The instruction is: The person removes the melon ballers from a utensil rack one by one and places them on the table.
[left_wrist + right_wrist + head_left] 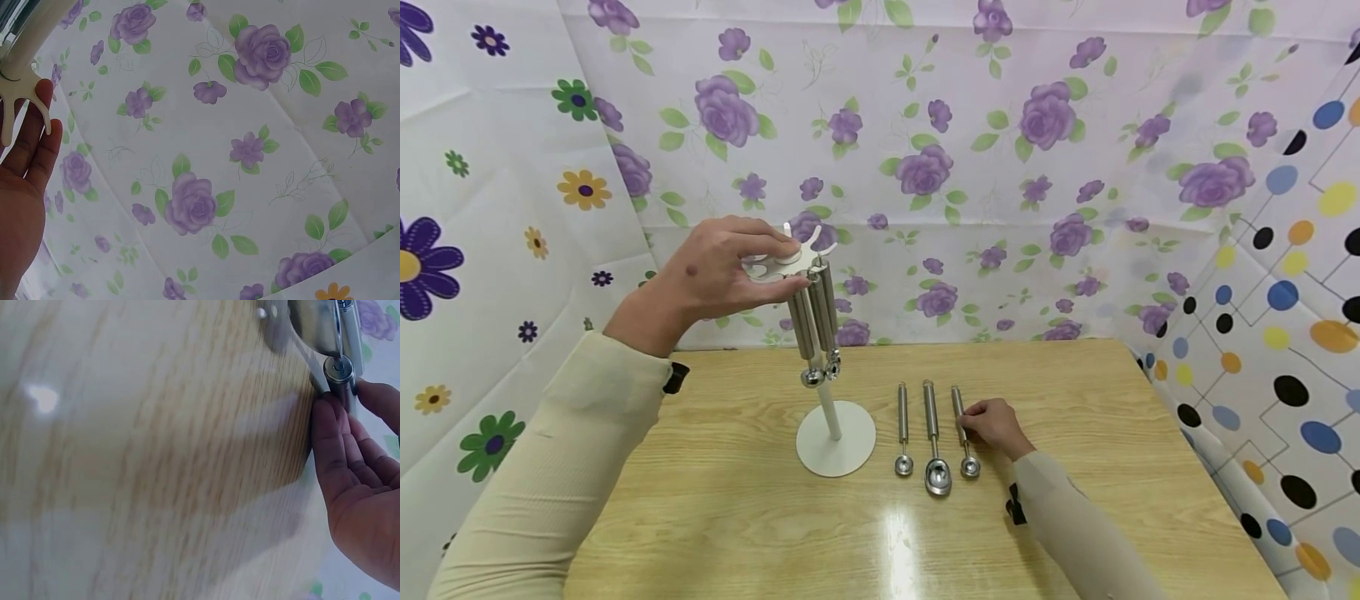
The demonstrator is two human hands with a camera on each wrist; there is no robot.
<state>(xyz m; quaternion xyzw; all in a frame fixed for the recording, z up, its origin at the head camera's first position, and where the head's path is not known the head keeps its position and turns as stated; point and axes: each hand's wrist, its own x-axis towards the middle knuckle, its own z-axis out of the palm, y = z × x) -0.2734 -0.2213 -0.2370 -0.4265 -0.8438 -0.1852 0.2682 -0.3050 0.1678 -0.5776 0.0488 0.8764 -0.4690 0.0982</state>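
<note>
My left hand (722,262) grips the hooked top of a white utensil stand (837,442), thumb and fingers on either side of it; the left wrist view shows fingers behind its curved white hooks (25,94). Several steel-handled utensils (823,308) hang from the hooks, with small round heads at their lower ends. At the right, my right hand (996,425) pinches the handle of a small steel melon baller (970,467), which lies along the table with its bowl toward me. In the right wrist view, thumb and fingers (328,434) are at the handle, the bowl beyond them.
On the wooden table (737,517), a larger oval steel scoop (937,477) lies left of the pinched melon baller. Farther left is another small melon baller (903,464), between that scoop and the stand's round base. Flowered cloth (925,175) hangs behind the table, with dotted cloth (1292,350) on the right.
</note>
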